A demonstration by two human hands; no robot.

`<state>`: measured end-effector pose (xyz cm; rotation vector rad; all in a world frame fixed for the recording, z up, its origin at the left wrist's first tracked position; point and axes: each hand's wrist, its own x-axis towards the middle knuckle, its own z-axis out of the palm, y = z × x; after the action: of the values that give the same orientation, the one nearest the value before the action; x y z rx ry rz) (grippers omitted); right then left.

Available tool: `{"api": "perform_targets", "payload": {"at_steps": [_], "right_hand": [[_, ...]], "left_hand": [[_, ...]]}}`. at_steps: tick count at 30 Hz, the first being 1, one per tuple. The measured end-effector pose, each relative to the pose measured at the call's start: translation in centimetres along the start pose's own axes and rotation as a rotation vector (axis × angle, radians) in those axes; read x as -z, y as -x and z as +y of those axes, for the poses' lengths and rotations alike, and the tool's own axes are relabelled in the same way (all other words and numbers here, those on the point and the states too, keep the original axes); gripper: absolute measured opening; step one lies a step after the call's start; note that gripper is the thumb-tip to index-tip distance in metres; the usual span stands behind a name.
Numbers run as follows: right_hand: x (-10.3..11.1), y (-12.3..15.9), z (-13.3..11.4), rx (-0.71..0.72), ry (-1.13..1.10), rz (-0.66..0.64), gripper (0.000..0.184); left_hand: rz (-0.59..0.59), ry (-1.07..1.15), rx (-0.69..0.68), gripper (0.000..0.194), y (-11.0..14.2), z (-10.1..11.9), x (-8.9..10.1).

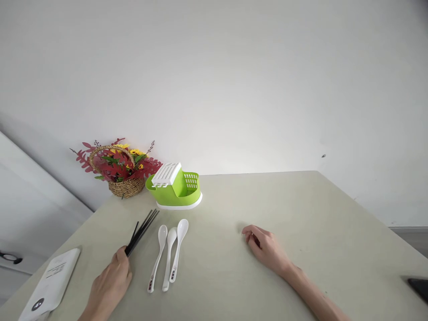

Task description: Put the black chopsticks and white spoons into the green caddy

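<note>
My left hand (112, 278) is closed around a bunch of black chopsticks (142, 232), whose tips point away toward the back of the table. Just right of it lie three white spoons (169, 254) side by side, bowls facing the back and handles toward me. Behind them stands a green utensil holder (167, 194) with a white slotted top (166, 173) and a white base. My right hand (265, 245) rests on the table to the right of the spoons. Its fingers are loosely bent, with a gap by the thumb, and nothing shows in it.
A wicker basket (127, 187) of red and yellow artificial flowers stands at the back left, beside the holder. On the left edge of the table (214, 298) lies a white flat object (53, 283) with printed text. A dark object (419, 287) sits at the right edge. The wall rises behind.
</note>
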<state>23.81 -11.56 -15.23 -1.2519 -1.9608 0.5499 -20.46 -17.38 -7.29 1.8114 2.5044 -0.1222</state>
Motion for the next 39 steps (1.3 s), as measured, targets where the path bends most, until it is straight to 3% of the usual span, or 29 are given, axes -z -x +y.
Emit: {"api": "perform_targets", "payload": {"at_steps": [5, 8, 10, 13, 20, 25, 28, 32, 35, 39], "right_hand": [[-0.1, 0.0, 0.2, 0.0, -0.001, -0.003, 0.023], [-0.2, 0.0, 0.3, -0.001, -0.005, -0.004, 0.024], [-0.2, 0.0, 0.3, -0.007, -0.011, -0.007, 0.024], [-0.3, 0.1, 0.4, -0.017, -0.026, -0.013, 0.024], [0.0, -0.2, 0.4, -0.074, -0.128, 0.013, 0.022], [0.4, -0.6, 0.2, -0.145, -0.246, 0.059, 0.021], [0.5, -0.8, 0.5, -0.197, -0.323, 0.102, 0.019], [0.6, -0.9, 1.0, -0.312, -0.419, 0.176, 0.018], [0.7, -1.1, 1.2, -0.353, -0.501, 0.194, 0.018], [0.9, -1.2, 1.2, -0.388, -0.604, 0.212, 0.018]], "left_hand": [[0.178, 0.214, 0.031, 0.049, 1.6, 0.7, 0.4], [0.246, 0.392, -0.032, 0.039, 3.2, 2.0, 0.4], [0.237, 0.496, -0.108, 0.034, 4.5, 3.7, 0.3], [0.13, 0.572, -0.223, 0.036, 6.4, 7.2, 0.1], [0.03, 0.365, -0.477, 0.037, 8.3, 15.2, -3.1], [-0.046, 0.159, -0.504, 0.035, 8.4, 18.6, -3.9], [-0.07, 0.053, -0.472, 0.038, 8.5, 19.8, -3.6], [-0.008, -0.033, -0.469, 0.045, 8.6, 20.6, -3.6], [0.03, -0.138, -0.519, 0.057, 8.7, 20.8, -3.8], [0.137, -0.24, -0.601, 0.056, 9.0, 21.1, -4.0]]}}
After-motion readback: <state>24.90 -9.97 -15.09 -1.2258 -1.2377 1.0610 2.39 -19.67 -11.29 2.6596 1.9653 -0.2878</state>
